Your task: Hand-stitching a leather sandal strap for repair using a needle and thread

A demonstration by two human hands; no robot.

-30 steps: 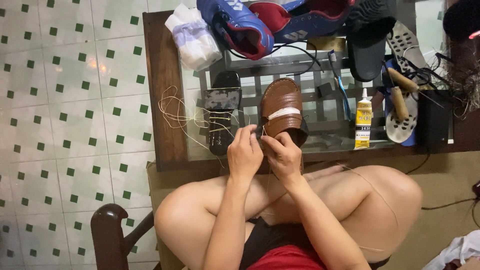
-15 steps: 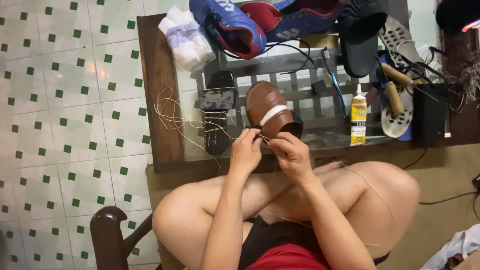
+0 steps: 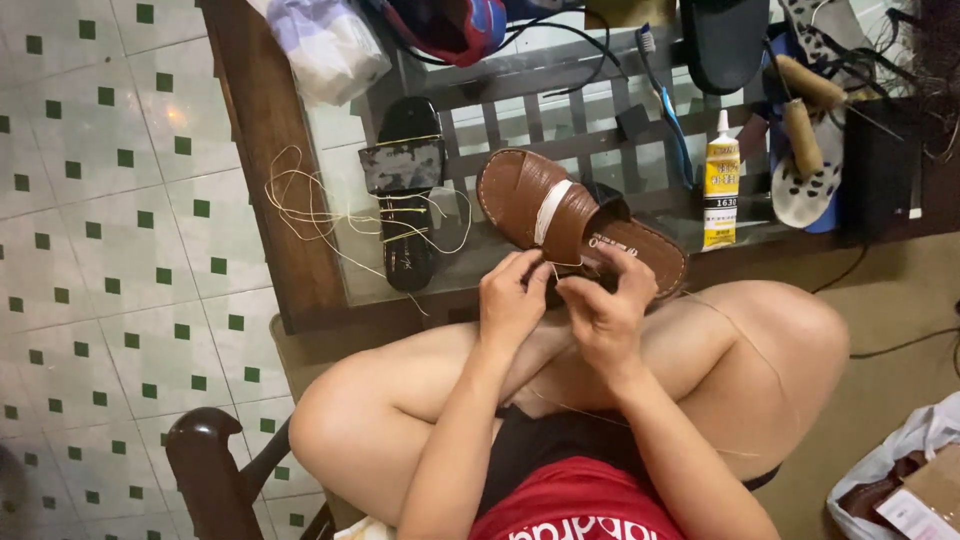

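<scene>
1. Here, a brown sandal [image 3: 570, 215] is held just above both hands, with its heel end against the fingers and its toe pointing away over the glass table [image 3: 330, 190].
2. The left hand [image 3: 512, 300] is closed in a pinch on a thin pale thread [image 3: 548, 268] beside the edge of the sandal; a needle cannot be made out.
3. The right hand [image 3: 605, 310] is curled around the heel end of the sandal, and the thread is also touched by its fingertips.
4. A long part of the thread is seen to run down from the right hand across the knee, so much of the sewing seems not yet done; how many stitches are finished cannot be told.
5. To the left of the hands, a black sandal [image 3: 408, 190] with loose thread lies on the table; to the right stands a yellow glue bottle [image 3: 720, 185].
</scene>
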